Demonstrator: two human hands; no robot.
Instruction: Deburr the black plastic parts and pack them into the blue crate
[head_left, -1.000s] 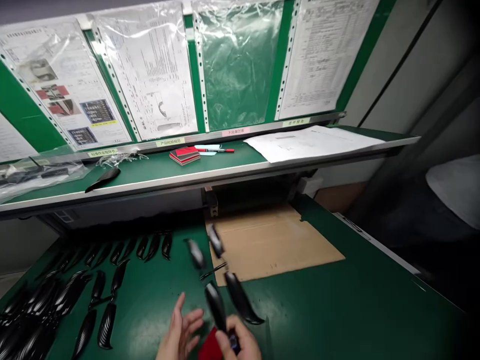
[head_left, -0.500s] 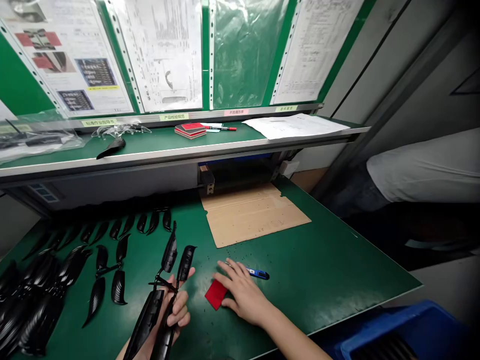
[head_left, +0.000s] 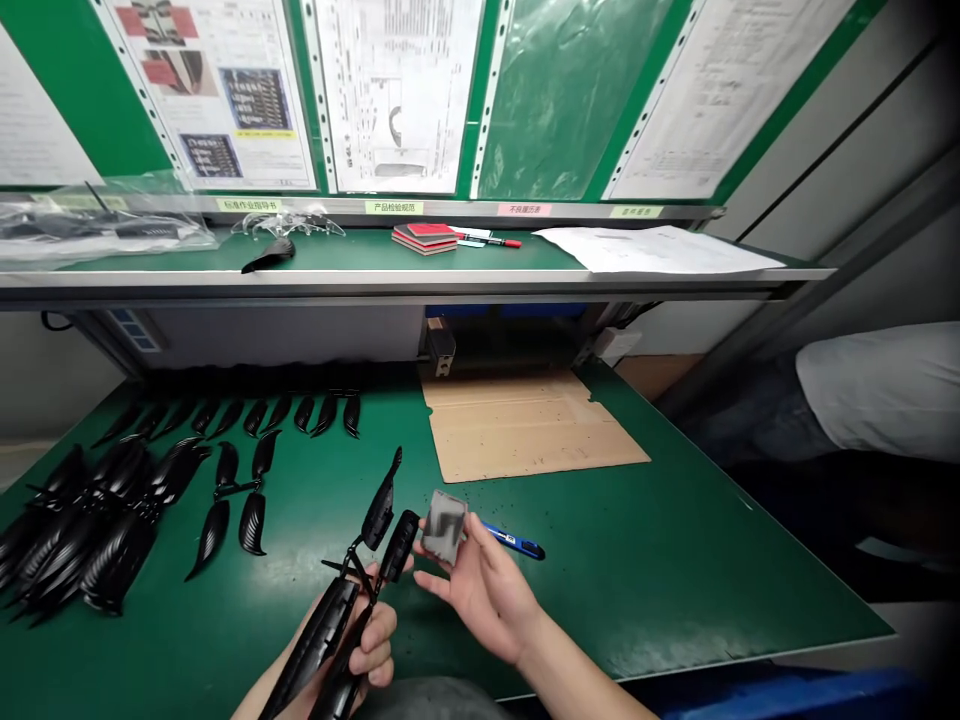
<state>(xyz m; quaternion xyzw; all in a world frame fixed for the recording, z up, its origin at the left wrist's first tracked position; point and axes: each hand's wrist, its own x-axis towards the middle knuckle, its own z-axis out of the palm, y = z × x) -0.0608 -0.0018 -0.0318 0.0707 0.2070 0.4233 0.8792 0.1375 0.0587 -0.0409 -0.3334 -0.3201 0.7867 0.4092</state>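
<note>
My left hand (head_left: 369,640) is closed round a cluster of long black ribbed plastic parts joined on a sprue (head_left: 358,580), which points up and to the right over the green table (head_left: 675,560). My right hand (head_left: 480,585) is held palm up just right of the parts. Its fingers pinch a small grey square pad (head_left: 444,525) at the fingertips. A blue pen-like tool (head_left: 514,542) lies on the table right behind that hand.
Several loose black parts (head_left: 112,520) lie in rows at the table's left. A cardboard sheet (head_left: 525,430) sits mid-table. The shelf (head_left: 420,275) above carries red pads, a red pen, papers and plastic bags. Another person's pale sleeve (head_left: 885,385) is at the right.
My right hand has lifted off the table, taking up the small pad, which now shows a grey face instead of red. The left hand keeps hold of the black parts.
</note>
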